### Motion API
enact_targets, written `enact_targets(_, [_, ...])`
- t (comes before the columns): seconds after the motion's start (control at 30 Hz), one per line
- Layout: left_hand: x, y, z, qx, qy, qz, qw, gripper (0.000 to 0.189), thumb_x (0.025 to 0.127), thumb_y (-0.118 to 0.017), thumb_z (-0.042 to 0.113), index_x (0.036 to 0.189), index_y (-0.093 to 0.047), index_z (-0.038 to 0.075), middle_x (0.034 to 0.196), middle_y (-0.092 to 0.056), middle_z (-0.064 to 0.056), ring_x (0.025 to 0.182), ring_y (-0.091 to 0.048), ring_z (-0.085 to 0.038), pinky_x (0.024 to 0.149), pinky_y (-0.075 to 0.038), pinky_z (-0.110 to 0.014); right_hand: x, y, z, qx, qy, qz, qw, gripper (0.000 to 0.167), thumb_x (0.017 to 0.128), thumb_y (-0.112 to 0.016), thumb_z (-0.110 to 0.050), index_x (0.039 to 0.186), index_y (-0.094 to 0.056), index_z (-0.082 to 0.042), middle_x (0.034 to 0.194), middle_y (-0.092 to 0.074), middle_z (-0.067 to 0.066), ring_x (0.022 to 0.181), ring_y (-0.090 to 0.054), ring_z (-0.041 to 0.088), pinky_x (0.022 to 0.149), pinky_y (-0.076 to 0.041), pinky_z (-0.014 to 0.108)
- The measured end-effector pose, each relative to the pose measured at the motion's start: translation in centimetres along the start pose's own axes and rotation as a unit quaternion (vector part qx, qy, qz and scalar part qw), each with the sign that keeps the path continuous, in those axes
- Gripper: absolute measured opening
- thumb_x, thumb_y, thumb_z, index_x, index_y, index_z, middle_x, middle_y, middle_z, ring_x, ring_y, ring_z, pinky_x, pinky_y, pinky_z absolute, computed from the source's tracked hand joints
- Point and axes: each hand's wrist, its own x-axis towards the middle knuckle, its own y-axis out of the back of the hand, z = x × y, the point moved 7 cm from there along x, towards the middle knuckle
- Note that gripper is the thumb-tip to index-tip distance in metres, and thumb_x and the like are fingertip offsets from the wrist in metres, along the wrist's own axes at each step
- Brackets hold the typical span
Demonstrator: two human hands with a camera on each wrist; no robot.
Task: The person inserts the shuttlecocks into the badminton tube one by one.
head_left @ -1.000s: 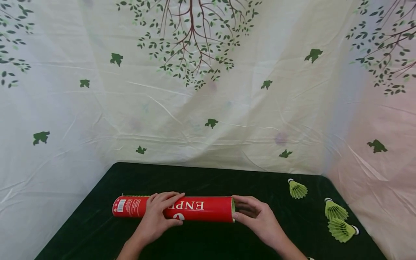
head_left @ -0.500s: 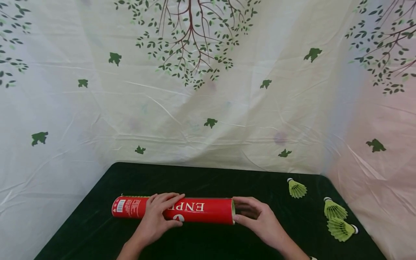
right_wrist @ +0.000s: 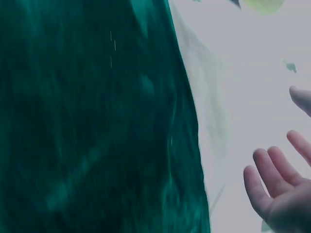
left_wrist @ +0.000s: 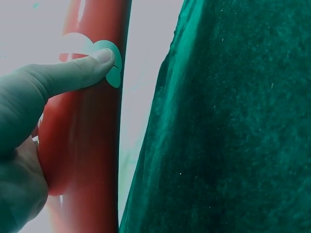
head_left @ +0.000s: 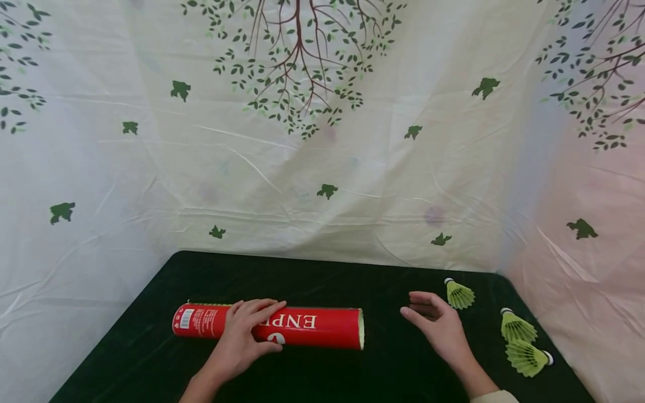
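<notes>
A red cardboard shuttlecock tube [head_left: 332, 327] with white lettering lies on its side across the dark green table, its uncapped end facing right. My left hand [head_left: 242, 336] grips the tube near its middle; in the left wrist view the thumb [left_wrist: 77, 73] presses on the tube's red side [left_wrist: 92, 145]. Apart from the tube, my right hand [head_left: 440, 327] is held with relaxed fingers and nothing in it, as the right wrist view of the hand [right_wrist: 284, 189] also shows. Nearest to it is a yellow-green shuttlecock [head_left: 461, 295], just behind and to the right.
Two more shuttlecocks, one [head_left: 519, 326] behind the other [head_left: 526, 358], lie together by the table's right edge. The cloth-covered table [head_left: 302, 274] ends at a pale curtain [head_left: 282, 168] printed with trees and green shapes.
My right hand has left the tube's uncapped end, where its fingers were, and moved right toward the shuttlecocks. The left hand and the tube stay in place.
</notes>
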Motion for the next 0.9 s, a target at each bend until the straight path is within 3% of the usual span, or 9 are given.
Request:
enact_targets(0.13, [0.0, 0.0, 0.0, 0.001, 0.001, -0.002, 1.0, 0.087, 0.067, -0.092, 0.019, 0.138, -0.053, 0.05, 0.135, -0.055, 0.009, 0.125, -0.048, -0.023, 0.111, -0.015, -0.062, 0.9, 3.0, 1.6, -0.026, -0.014, 0.08, 0.9963, 0.058, 0.09, -0.072, -0.047, 0.131, -0.06, -0.007, 0.133, -0.059, 0.014, 0.104, -0.061, 0.01, 0.077, -0.05, 0.019])
enact_targets(0.23, [0.1, 0.0, 0.0, 0.0, 0.002, -0.003, 1.0, 0.086, 0.067, -0.091, 0.02, 0.138, -0.053, 0.051, 0.135, -0.054, 0.01, 0.125, -0.048, -0.022, 0.111, -0.015, -0.062, 1.4, 4.8, 2.6, -0.032, -0.018, 0.135, 0.9902, 0.056, 0.091, -0.073, -0.044, 0.13, -0.059, -0.005, 0.131, -0.059, 0.015, 0.105, -0.059, 0.014, 0.074, -0.045, 0.013])
enact_targets(0.33, [0.1, 0.0, 0.0, 0.001, 0.004, -0.002, 1.0, 0.086, 0.067, -0.092, 0.02, 0.138, -0.053, 0.051, 0.135, -0.055, 0.01, 0.125, -0.048, -0.022, 0.111, -0.016, -0.062, 2.0, 6.3, 3.5, -0.035, -0.024, 0.175, 0.9836, 0.059, 0.091, -0.072, -0.044, 0.132, -0.056, -0.004, 0.132, -0.057, 0.016, 0.112, -0.056, 0.024, 0.078, -0.043, 0.015])
enact_targets(0.4, [0.2, 0.0, 0.0, 0.003, 0.005, -0.001, 1.0, 0.086, 0.067, -0.092, 0.02, 0.138, -0.053, 0.051, 0.135, -0.055, 0.01, 0.124, -0.048, -0.022, 0.111, -0.016, -0.062, 2.3, 7.0, 4.2, -0.037, -0.03, 0.193, 0.9801, 0.062, 0.092, -0.071, -0.044, 0.134, -0.054, -0.003, 0.134, -0.055, 0.017, 0.118, -0.053, 0.03, 0.086, -0.045, 0.025])
enact_targets(0.57, [0.1, 0.1, -0.1, 0.004, 0.003, 0.0, 1.0, 0.087, 0.066, -0.092, 0.02, 0.138, -0.053, 0.051, 0.135, -0.055, 0.01, 0.124, -0.048, -0.022, 0.111, -0.016, -0.062, 3.2, 7.8, 5.4, -0.046, -0.043, 0.211, 0.9754, 0.068, 0.093, -0.071, -0.042, 0.139, -0.046, 0.001, 0.142, -0.042, 0.025, 0.128, -0.042, 0.043, 0.101, -0.037, 0.059])
enact_targets(0.7, [0.1, 0.1, 0.0, 0.001, 0.001, 0.002, 1.0, 0.087, 0.067, -0.092, 0.019, 0.138, -0.053, 0.051, 0.135, -0.055, 0.009, 0.124, -0.048, -0.022, 0.111, -0.016, -0.062, 3.8, 8.0, 6.0, -0.045, -0.047, 0.223, 0.9726, 0.069, 0.092, -0.072, -0.036, 0.141, -0.042, 0.003, 0.143, -0.034, 0.029, 0.129, -0.035, 0.046, 0.102, -0.032, 0.061])
enact_targets(0.9, [0.0, 0.2, 0.0, -0.006, -0.001, 0.002, 1.0, 0.087, 0.067, -0.092, 0.018, 0.138, -0.053, 0.05, 0.135, -0.055, 0.01, 0.124, -0.048, -0.022, 0.111, -0.016, -0.063, 4.9, 7.8, 6.8, -0.06, -0.061, 0.203, 0.9754, 0.073, 0.092, -0.073, -0.034, 0.143, -0.038, 0.004, 0.143, -0.032, 0.032, 0.13, -0.032, 0.046, 0.102, -0.032, 0.061])
